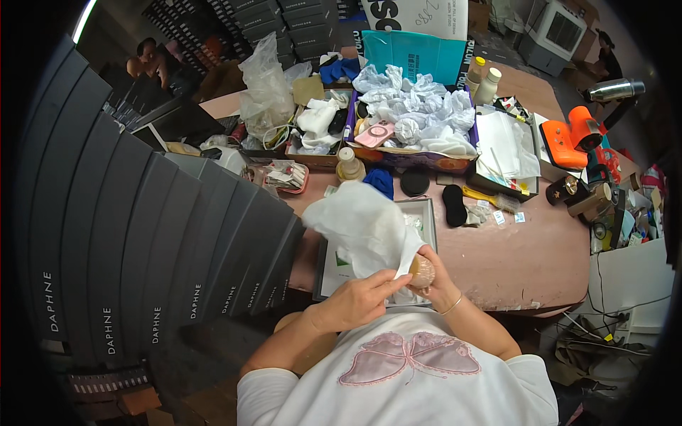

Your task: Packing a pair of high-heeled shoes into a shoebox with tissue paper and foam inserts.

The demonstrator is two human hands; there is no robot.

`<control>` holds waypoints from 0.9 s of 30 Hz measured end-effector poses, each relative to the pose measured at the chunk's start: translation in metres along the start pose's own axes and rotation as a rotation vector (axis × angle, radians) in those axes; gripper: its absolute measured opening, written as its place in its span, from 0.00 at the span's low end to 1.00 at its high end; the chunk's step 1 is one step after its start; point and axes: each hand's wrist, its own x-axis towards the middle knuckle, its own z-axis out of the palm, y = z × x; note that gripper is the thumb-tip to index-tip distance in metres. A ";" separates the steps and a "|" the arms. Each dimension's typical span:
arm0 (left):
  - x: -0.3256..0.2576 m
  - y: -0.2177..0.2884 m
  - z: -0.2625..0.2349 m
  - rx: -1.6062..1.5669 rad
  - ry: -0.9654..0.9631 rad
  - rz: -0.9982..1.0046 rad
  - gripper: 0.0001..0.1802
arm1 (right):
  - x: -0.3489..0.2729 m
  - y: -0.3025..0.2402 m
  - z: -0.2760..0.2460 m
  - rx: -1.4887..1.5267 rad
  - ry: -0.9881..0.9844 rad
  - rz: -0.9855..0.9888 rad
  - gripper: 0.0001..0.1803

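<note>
In front of my chest, my left hand (359, 299) is closed, pinching the lower edge of a thin white sheet of tissue paper (362, 224). The sheet billows up and to the left above the table. My right hand (444, 287) wraps round a beige, rounded item with a textured surface (423, 272), perhaps the end of a shoe. The paper's lower corner lies against this item, and the rest of it is hidden by paper and fingers. Beneath the sheet stands an open grey shoebox (429, 216), with white paper showing inside.
A tall row of dark grey shoeboxes (163, 234) walls in my left side. A carton of crumpled tissue paper (412, 106) stands at the back, with a pink phone (374, 133) on it. A black pad (454, 205), a yellow-handled brush (494, 199) and an orange device (565, 144) lie rightward.
</note>
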 end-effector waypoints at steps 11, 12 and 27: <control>0.027 0.018 0.065 0.017 0.054 0.290 0.36 | 0.021 -0.002 0.005 -0.180 0.021 -0.272 0.28; 0.025 0.020 0.068 -0.044 0.047 0.221 0.36 | 0.032 -0.001 -0.001 -0.227 0.005 -0.295 0.29; -0.011 -0.044 0.091 -1.388 0.749 -0.502 0.50 | 0.001 0.020 0.019 -0.458 -0.011 -0.317 0.38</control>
